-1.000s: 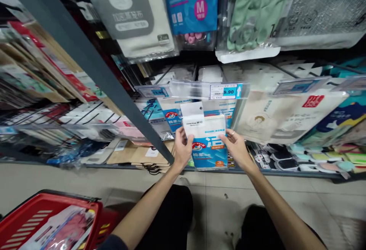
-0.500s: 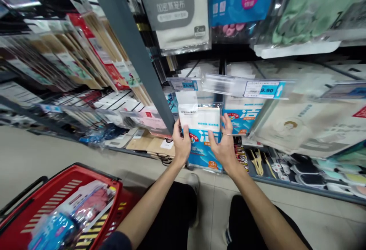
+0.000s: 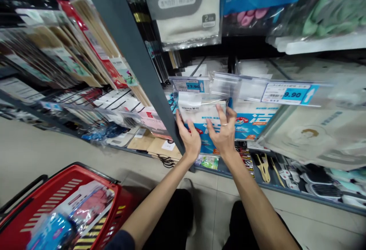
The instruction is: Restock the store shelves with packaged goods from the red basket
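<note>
Both my hands are on a flat clear-wrapped pack (image 3: 200,115) of what look like white cloths, with a blue lower label and a white header. It stands upright against the shelf front, just under a 13.90 price tag (image 3: 193,86). My left hand (image 3: 190,139) holds its left side, thumb across the front. My right hand (image 3: 224,133), with a ring on one finger, grips the right side, thumb and a finger on the front. Whether a hook carries the pack is hidden. A matching blue-and-white pack (image 3: 254,122) hangs to the right.
A grey shelf post (image 3: 134,55) slants close by my left hand. A red shopping basket (image 3: 94,170) with packaged goods sits at lower left. A 9.90 price tag (image 3: 290,92) juts out at right. Wooden-handled brushes (image 3: 264,168) lie on the bottom shelf.
The pack has moved up and in toward the shelf, its header now close under the price tag. My hands have risen with it, and the view has come closer to the shelf.
</note>
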Action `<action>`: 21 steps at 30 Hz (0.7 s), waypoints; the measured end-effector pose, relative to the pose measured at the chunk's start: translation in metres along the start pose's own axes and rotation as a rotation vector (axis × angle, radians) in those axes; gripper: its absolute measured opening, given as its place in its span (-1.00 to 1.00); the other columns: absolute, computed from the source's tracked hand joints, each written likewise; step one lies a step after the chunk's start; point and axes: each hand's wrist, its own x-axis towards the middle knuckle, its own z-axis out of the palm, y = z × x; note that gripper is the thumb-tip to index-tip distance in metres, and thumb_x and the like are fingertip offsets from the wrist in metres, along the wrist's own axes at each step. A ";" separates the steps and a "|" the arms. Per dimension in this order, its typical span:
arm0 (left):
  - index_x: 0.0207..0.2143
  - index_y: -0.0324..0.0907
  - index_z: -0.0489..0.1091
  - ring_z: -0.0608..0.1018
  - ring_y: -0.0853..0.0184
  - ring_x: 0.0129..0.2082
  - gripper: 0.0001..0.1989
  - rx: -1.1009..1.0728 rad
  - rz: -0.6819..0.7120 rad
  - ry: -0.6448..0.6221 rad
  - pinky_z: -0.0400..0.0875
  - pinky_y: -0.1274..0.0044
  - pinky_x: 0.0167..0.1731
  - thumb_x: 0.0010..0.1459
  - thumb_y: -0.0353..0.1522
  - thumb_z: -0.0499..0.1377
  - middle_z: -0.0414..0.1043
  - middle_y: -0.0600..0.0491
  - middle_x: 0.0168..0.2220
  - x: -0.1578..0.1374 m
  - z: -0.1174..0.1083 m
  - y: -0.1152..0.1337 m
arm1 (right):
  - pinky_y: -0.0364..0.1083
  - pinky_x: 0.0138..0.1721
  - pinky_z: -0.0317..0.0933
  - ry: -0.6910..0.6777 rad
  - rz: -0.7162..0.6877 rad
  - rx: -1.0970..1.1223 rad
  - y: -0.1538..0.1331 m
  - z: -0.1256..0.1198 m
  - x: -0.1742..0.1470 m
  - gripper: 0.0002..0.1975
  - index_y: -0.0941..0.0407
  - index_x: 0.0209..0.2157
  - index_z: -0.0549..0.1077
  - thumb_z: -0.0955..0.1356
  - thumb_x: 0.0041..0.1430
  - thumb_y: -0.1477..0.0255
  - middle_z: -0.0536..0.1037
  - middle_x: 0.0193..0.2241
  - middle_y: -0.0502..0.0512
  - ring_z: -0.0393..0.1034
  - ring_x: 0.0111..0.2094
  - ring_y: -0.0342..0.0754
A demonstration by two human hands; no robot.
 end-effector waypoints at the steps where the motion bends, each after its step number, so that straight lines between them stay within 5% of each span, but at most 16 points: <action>1: 0.46 -0.15 -0.01 0.07 0.24 0.48 -0.38 -0.007 -0.002 -0.008 -0.06 0.40 0.45 0.46 -0.16 -0.03 -0.04 -0.11 0.49 0.002 0.001 0.000 | 0.24 0.21 0.37 0.021 0.009 -0.010 -0.001 0.001 0.003 -0.45 -0.04 0.32 0.26 0.33 0.36 0.19 0.23 0.21 0.29 0.21 0.30 0.25; 11: 0.43 -0.13 0.07 0.09 0.23 0.47 -0.46 -0.006 0.050 0.036 -0.06 0.34 0.45 0.45 -0.31 -0.05 0.04 -0.10 0.46 0.014 0.009 0.007 | 0.23 0.13 0.42 0.023 -0.027 -0.064 -0.001 0.004 0.021 -0.38 -0.07 0.39 0.16 0.33 0.36 0.26 0.21 0.18 0.30 0.19 0.29 0.26; 17: 0.42 -0.07 0.10 0.25 0.21 0.40 -0.45 0.002 -0.083 -0.085 0.13 0.37 0.38 0.42 -0.38 -0.01 0.11 -0.10 0.43 0.016 0.005 -0.006 | 0.18 0.08 0.47 -0.071 0.048 -0.017 0.003 0.009 0.021 -0.35 -0.04 0.41 0.13 0.31 0.36 0.18 0.21 0.15 0.29 0.38 0.12 0.22; 21: 0.43 -0.09 0.06 0.21 0.20 0.42 -0.44 -0.022 -0.035 -0.061 0.10 0.34 0.40 0.43 -0.36 -0.02 0.11 -0.11 0.43 0.018 0.003 -0.006 | 0.13 0.07 0.48 -0.047 -0.022 -0.032 0.002 0.011 0.025 -0.37 -0.02 0.41 0.15 0.30 0.38 0.23 0.21 0.22 0.31 0.34 0.20 0.23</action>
